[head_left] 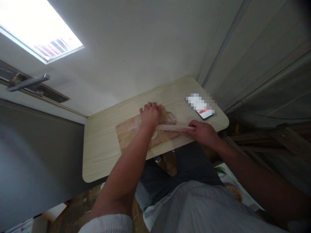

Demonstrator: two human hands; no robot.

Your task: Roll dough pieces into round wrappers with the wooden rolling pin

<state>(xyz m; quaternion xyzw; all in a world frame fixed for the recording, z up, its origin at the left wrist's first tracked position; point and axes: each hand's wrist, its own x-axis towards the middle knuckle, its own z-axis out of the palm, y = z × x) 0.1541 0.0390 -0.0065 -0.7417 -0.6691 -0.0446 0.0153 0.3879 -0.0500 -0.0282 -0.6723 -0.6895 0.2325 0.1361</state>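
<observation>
A wooden cutting board [131, 132] dusted with white powder lies on the small table, with a metal ring handle [173, 116] at its far right end. My right hand [204, 132] is closed around one end of a slim wooden rolling pin [173, 127], which reaches across the board toward my left wrist. Over the board's far part, my left hand [150, 115] has its fingers curled; whatever they grip is hidden beneath. A pale, flat piece that looks like dough [155, 133] shows partly beside my left wrist, just below the pin's tip.
A phone [202, 108] with a lit, partly blurred screen lies at the table's right. The pale wooden table [99, 142] stands against a white door [136, 55] with a metal lever handle [29, 82]. My lap is close below the table's near edge.
</observation>
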